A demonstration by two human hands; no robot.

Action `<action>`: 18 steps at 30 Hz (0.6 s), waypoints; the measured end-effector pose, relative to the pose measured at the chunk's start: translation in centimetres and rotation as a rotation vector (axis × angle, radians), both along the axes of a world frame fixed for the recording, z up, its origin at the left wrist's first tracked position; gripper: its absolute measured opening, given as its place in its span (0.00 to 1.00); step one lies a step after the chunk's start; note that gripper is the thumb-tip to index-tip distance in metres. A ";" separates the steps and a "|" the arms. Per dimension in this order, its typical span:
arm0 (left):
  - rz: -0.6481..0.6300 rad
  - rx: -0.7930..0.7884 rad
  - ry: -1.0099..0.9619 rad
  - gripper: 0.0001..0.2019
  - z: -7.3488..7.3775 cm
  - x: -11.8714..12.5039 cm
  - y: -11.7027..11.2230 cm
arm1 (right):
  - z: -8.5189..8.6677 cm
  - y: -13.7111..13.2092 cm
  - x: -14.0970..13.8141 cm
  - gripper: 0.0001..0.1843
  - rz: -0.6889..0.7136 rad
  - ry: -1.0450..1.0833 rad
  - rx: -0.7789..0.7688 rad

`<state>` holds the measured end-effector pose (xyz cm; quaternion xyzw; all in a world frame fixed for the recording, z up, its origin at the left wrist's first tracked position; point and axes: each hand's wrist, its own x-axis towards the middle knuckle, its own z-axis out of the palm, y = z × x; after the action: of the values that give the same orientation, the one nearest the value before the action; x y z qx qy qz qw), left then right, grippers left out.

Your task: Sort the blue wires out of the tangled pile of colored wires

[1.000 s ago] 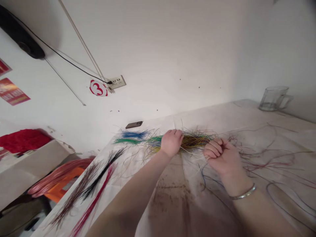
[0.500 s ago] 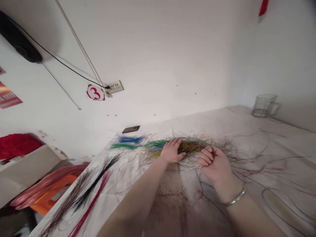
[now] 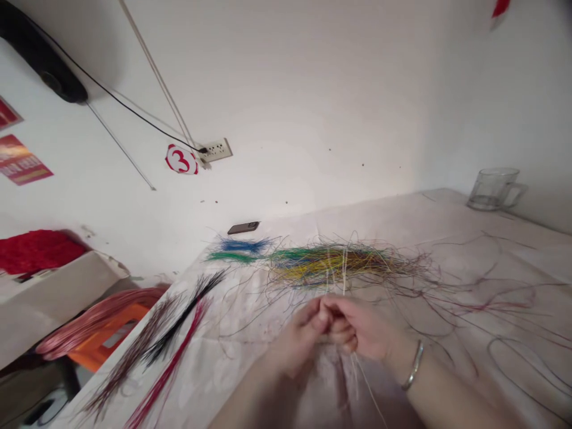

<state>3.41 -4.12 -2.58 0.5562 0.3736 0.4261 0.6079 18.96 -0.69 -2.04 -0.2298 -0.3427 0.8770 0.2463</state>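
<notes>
My left hand (image 3: pixel 297 339) and my right hand (image 3: pixel 361 330) meet at the near middle of the table, fingers closed and pinching together. Between them runs a few thin pale wires (image 3: pixel 344 271), reaching up toward the loose bundle of multicoloured wires (image 3: pixel 335 262) and down past my fingers. The bundle lies just beyond my hands, free of them. Blue wire ends (image 3: pixel 243 244) and green wire ends (image 3: pixel 230 257) fan out to its left. A silver bangle (image 3: pixel 414 364) circles my right wrist.
Sorted bunches of black wires (image 3: pixel 190 307) and red wires (image 3: pixel 172 360) lie on the sheet-covered table (image 3: pixel 451 205), with thin loose wires (image 3: pixel 478 304) at right. A phone (image 3: pixel 243 227) and a glass jug (image 3: pixel 494 190) stand by the wall. An orange stool (image 3: pixel 107 336) sits left, below the table edge.
Both hands have left the bundle and come together nearer me, now pinching thin pale wires drawn from it. The bundle lies uncovered on the table.
</notes>
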 end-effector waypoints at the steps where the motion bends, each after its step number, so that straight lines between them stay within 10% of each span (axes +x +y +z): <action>1: 0.022 0.002 -0.009 0.24 -0.3 0.5 -0.2 | -0.1 -0.2 -0.3 0.18 0.032 -0.056 0.010; 12: 0.023 -0.158 0.048 0.21 -0.4 0.1 -0.2 | -2.1 -1.6 -2.1 0.16 0.216 -0.364 0.152; 18: 0.170 -0.270 -0.462 0.21 0.5 -0.5 0.5 | -1.8 -1.6 -1.8 0.18 0.172 -0.281 0.154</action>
<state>2.94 -3.57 -2.09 0.3250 0.3240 0.5376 0.7075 17.15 -2.32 -3.83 -0.3005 -0.4585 0.8251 0.1369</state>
